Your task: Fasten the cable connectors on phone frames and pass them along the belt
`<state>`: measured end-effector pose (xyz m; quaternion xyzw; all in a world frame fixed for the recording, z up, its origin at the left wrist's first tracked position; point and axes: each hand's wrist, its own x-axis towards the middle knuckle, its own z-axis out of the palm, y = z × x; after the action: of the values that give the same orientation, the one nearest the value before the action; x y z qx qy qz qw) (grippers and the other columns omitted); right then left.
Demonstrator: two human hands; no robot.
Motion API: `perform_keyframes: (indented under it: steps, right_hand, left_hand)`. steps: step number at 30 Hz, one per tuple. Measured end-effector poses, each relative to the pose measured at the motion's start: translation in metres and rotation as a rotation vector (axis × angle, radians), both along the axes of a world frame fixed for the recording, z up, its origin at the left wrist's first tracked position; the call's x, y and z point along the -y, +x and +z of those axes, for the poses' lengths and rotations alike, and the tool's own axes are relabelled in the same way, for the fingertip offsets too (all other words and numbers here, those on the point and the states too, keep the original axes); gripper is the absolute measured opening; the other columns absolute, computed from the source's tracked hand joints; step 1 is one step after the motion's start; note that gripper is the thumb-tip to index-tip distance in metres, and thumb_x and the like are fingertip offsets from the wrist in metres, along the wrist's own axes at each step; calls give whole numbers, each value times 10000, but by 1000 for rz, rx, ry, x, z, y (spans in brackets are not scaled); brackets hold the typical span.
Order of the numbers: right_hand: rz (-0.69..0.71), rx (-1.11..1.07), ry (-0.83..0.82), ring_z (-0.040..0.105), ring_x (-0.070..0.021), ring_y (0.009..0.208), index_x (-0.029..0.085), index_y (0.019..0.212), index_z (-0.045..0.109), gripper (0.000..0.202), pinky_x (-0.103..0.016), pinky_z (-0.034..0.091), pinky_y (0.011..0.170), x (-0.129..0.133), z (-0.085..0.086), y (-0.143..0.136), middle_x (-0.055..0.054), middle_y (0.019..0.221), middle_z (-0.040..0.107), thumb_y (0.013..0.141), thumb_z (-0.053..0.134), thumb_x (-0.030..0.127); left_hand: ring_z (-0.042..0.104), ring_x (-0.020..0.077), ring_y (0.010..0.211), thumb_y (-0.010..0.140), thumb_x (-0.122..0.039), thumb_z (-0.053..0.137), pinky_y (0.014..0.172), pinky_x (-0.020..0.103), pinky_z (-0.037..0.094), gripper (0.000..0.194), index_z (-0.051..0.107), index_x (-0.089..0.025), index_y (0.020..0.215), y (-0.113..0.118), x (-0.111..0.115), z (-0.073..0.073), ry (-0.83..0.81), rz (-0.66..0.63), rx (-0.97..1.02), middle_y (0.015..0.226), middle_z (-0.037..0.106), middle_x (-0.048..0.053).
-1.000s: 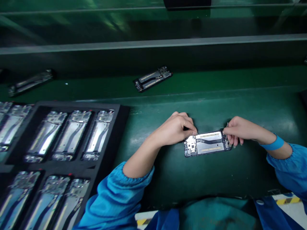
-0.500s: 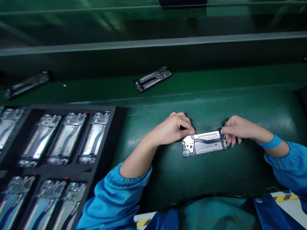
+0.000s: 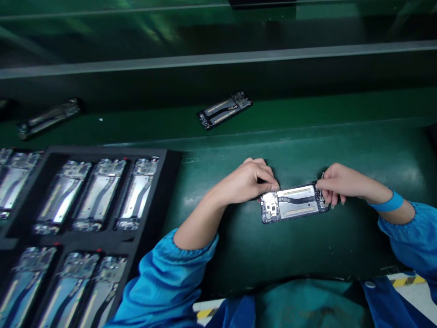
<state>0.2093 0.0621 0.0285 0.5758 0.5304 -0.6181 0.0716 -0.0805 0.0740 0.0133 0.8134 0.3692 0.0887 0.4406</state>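
An opened phone body [image 3: 297,202] lies tilted slightly on the green mat, its circuit board at the left end and a dark flex strip along its silver middle. My left hand [image 3: 251,182] has thumb and fingers pinched at the upper left edge of this phone body. At its right end is my right hand [image 3: 336,183], with thumb and index finger closed around the corner and a small metallic bit showing beside the fingertips. What exactly sits between the right fingertips is too small to make out.
A black foam tray [image 3: 172,159] on the left holds several phone bodies in slots. Another phone body [image 3: 224,110] rests on the green ledge behind the mat, and one more [image 3: 49,118] lies farther left. A green mat [image 3: 290,255] spans the front.
The view has shifted a little, so the tray and ledge items appear slightly further right. Both hands keep nearly the same hold on the phone body.
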Motion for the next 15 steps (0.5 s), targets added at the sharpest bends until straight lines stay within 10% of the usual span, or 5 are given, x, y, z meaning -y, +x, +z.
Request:
perform_keyframes:
  steps: [15]
  right_hand:
    - [-1, 3, -7, 680, -142, 491, 122, 585, 689, 318, -134, 442, 359, 1, 2, -3, -103, 596, 712, 865, 550, 174]
  left_hand:
    - [603, 211, 920, 953, -315, 623, 940, 393, 381, 194, 798, -255, 896, 7, 5, -1, 62, -16, -13, 934, 768, 21]
